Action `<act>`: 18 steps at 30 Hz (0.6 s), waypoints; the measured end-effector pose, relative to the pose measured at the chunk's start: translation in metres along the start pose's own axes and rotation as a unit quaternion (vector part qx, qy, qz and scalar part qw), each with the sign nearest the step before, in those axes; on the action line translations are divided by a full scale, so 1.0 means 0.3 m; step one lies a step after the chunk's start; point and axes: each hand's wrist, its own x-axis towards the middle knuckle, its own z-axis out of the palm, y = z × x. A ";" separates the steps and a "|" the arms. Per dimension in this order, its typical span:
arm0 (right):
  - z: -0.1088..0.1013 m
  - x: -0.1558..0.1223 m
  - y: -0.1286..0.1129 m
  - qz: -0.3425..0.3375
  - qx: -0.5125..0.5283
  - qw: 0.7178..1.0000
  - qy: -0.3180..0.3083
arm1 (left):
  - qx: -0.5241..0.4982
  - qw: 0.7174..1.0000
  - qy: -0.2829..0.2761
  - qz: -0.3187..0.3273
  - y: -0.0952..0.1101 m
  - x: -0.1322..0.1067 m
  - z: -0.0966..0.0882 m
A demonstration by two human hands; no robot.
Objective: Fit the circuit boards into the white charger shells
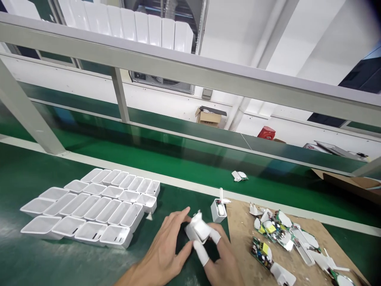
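Between my two hands, above the green bench, is a small white plastic case [198,229] with a white piece sitting in its open top. My right hand [222,254], with white finger covers on two fingertips, grips it from the right. My left hand [166,248] holds the case's left side, its thumb at the lower corner and the index finger stretched out past it. Just beyond the hands stands another white case [218,211] with a circuit board and white parts poking out of it.
Rows of open white cases [95,206] stand on the left. At right, a brown board [241,238] carries several circuit boards [275,228] with white parts. A small white assembly [239,176] lies on the green belt [178,163] behind. A metal rail [190,65] crosses above.
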 end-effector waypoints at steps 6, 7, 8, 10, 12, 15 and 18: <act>-0.019 0.017 -0.010 -0.083 -0.055 0.995 0.008 | -0.012 0.998 -0.025 -0.061 -0.036 -0.014 0.037; -0.026 0.018 -0.006 -0.063 -0.060 0.996 0.028 | -0.011 0.997 -0.023 -0.074 -0.042 -0.018 0.047; -0.035 0.021 0.001 -0.038 -0.069 0.995 0.053 | -0.011 0.996 -0.019 -0.087 -0.047 -0.021 0.055; -0.055 0.029 0.027 0.036 -0.086 0.990 0.110 | -0.013 0.992 -0.006 -0.123 -0.050 -0.014 0.068; -0.069 0.040 0.069 0.117 -0.077 0.976 0.165 | -0.016 0.987 -0.007 -0.162 -0.042 0.018 0.070; -0.064 0.048 0.146 0.184 -0.027 0.964 0.188 | -0.032 0.980 -0.043 -0.193 -0.013 0.117 0.076; -0.035 0.043 0.203 0.162 0.002 0.977 0.140 | -0.089 0.975 -0.072 -0.193 0.010 0.233 0.116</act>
